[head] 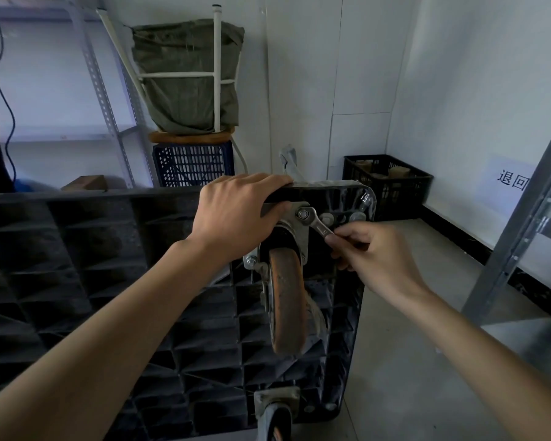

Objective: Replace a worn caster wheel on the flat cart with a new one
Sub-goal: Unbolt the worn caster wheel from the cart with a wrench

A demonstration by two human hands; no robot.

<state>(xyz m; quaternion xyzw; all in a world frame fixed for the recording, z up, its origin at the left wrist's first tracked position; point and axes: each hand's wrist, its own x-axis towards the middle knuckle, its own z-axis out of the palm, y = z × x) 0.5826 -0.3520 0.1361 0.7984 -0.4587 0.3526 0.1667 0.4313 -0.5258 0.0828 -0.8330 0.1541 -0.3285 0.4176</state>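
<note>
Both forearms enter from the bottom edge. Flat cart (109, 281) stands on its side, ribbed black underside facing the camera. 2 casters visible: worn caster wheel (285, 300), orange tread, near the cart's upper right corner; second caster (275, 415) below it at the lower edge, partly cut off. Left hand (236, 214) lies over the cart's top edge just above the worn wheel, fingers curled round the rim. Right hand (372, 253), right of the wheel, pinches the handle of 1 wrench (315, 222); its ring end sits on a nut (303, 214) of the caster's mounting plate (299, 230). Wrench stamp unreadable. Paper sign (511, 181) on the wall right of the cart reads "退回". 2 crates behind the cart: blue crate (191, 163), black crate (392, 183).
</note>
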